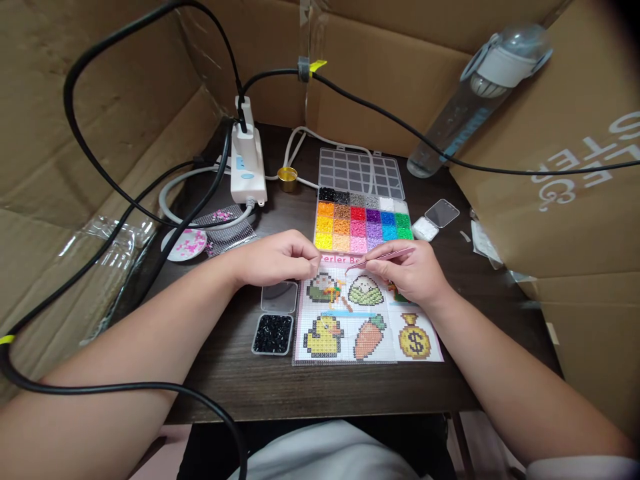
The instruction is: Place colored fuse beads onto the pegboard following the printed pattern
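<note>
My right hand (417, 272) is closed around pink tweezers (387, 255), their thin tip pointing left over the upper middle of a pattern sheet (393, 350). My left hand (285, 259) hovers by the sheet's upper left corner, thumb and fingers pressed together; whatever they may pinch is hidden. Printed on the sheet are pixel pictures, among them a duck (324, 337), a carrot (369, 339) and a money bag (415, 339). Small orange and green bead pieces (334, 292) lie at the upper left picture. Left of the sheet, a small box (257, 343) holds black beads.
Behind the sheet stands an open bead organizer (350, 175) with many colours. A small box of white beads (425, 229) is at right. A power strip (250, 177), gold tin (287, 179), pink beads on a white dish (173, 250) and bottle (470, 113) surround it. Black cables (150, 385) cross leftward.
</note>
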`<state>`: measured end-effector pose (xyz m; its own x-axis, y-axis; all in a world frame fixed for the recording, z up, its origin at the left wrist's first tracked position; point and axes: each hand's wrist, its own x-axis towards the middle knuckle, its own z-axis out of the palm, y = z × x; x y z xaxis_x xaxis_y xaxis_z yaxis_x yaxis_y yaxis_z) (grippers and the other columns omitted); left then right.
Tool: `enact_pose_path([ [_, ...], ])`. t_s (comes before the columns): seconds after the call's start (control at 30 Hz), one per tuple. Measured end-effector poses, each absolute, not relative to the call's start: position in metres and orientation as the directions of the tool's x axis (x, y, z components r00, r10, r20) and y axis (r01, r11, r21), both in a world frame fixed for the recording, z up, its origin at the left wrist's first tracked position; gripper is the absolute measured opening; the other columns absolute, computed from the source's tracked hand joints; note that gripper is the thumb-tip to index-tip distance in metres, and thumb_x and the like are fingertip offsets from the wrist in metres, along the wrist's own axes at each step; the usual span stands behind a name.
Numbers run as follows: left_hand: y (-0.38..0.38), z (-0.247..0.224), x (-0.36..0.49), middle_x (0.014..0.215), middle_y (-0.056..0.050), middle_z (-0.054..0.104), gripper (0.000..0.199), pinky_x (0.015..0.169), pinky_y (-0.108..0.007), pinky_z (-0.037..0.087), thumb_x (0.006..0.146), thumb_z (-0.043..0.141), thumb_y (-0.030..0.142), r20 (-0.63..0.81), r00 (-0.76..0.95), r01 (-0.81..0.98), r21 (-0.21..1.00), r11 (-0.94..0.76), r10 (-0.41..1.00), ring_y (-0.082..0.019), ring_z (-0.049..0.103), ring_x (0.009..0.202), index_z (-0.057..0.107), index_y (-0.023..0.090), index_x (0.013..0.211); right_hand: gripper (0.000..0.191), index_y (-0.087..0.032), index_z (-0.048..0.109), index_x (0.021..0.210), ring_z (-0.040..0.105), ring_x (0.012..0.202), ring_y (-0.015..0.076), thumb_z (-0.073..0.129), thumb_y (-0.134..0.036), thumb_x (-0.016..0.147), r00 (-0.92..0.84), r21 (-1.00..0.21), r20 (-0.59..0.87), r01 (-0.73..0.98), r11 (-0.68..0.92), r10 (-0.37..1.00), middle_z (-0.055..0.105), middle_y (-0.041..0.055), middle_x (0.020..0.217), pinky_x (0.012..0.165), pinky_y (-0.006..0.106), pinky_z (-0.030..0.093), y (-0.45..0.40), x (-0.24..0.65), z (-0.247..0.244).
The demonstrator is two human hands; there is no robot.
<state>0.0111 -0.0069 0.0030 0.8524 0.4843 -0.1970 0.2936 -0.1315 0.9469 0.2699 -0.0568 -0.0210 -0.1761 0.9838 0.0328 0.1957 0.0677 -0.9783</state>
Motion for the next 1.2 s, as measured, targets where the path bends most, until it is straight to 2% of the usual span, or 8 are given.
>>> enact_pose_path([
  [0.2,-0.007,0.005,0.012,0.056,0.004,0.035,0.026,0.054,-0.027,0.025,0.078,0.053,0.022,-0.213,0.844,0.312,0.941,-0.128,0.492,-0.010,0.031,0.055,0.044,0.017,0.055,0.007,-0.018,0.078,0.076,0.049,0.037,0.0081,0.081,-0.024,0.073,-0.185,-0.988,0.007,0.152,0.036,0.983,0.064,-0.0019,0.048,0.036,0.022,0.036,-0.055,0.272,-0.023],
  [0.37,-0.006,0.007,0.013,0.054,0.004,0.035,0.026,0.052,-0.026,0.026,0.078,0.053,0.022,-0.208,0.845,0.311,0.941,-0.135,0.493,-0.010,0.032,0.054,0.045,0.017,0.054,0.008,-0.019,0.078,0.077,0.049,0.036,0.0092,0.082,-0.026,0.074,-0.158,-1.000,0.012,0.025,0.017,0.987,0.061,-0.0029,0.046,0.035,0.023,0.037,-0.051,0.278,-0.028],
  [0.53,-0.005,0.009,0.013,0.055,0.004,0.037,0.026,0.054,-0.026,0.028,0.079,0.054,0.023,-0.187,0.852,0.299,0.940,-0.161,0.489,-0.010,0.034,0.056,0.045,0.017,0.055,0.007,-0.020,0.078,0.080,0.050,0.039,0.0080,0.081,-0.024,0.075,-0.106,-0.994,0.079,-0.079,0.071,0.991,0.076,0.0035,0.071,0.038,0.025,0.039,-0.046,0.289,-0.028],
  [0.8,-0.005,0.008,0.014,0.055,0.004,0.037,0.027,0.054,-0.026,0.028,0.079,0.054,0.022,-0.179,0.856,0.288,0.944,-0.161,0.484,-0.010,0.034,0.056,0.044,0.017,0.054,0.008,-0.021,0.075,0.078,0.047,0.042,0.0073,0.079,-0.026,0.074,-0.019,-0.992,0.092,-0.085,0.090,0.996,0.077,0.0042,0.077,0.041,0.027,0.038,-0.045,0.291,-0.020],
  [1.03,-0.006,0.009,0.014,0.055,0.004,0.037,0.028,0.054,-0.026,0.028,0.079,0.054,0.022,-0.184,0.853,0.293,0.943,-0.157,0.489,-0.010,0.033,0.055,0.043,0.017,0.053,0.022,-0.022,0.069,0.075,0.042,0.042,0.0073,0.081,-0.039,0.070,0.109,-0.995,0.090,-0.027,0.093,0.990,0.078,0.0062,0.082,0.041,0.029,0.036,-0.043,0.296,-0.008],
  [1.2,-0.005,0.010,0.015,0.054,0.004,0.036,0.028,0.053,-0.026,0.028,0.078,0.054,0.022,-0.194,0.844,0.307,0.939,-0.153,0.501,-0.010,0.033,0.055,0.044,0.017,0.053,0.011,-0.021,0.073,0.075,0.044,0.042,0.0062,0.081,-0.028,0.072,0.046,-0.986,0.104,-0.127,0.110,0.993,0.078,0.0054,0.080,0.041,0.027,0.036,-0.045,0.291,-0.010],
])
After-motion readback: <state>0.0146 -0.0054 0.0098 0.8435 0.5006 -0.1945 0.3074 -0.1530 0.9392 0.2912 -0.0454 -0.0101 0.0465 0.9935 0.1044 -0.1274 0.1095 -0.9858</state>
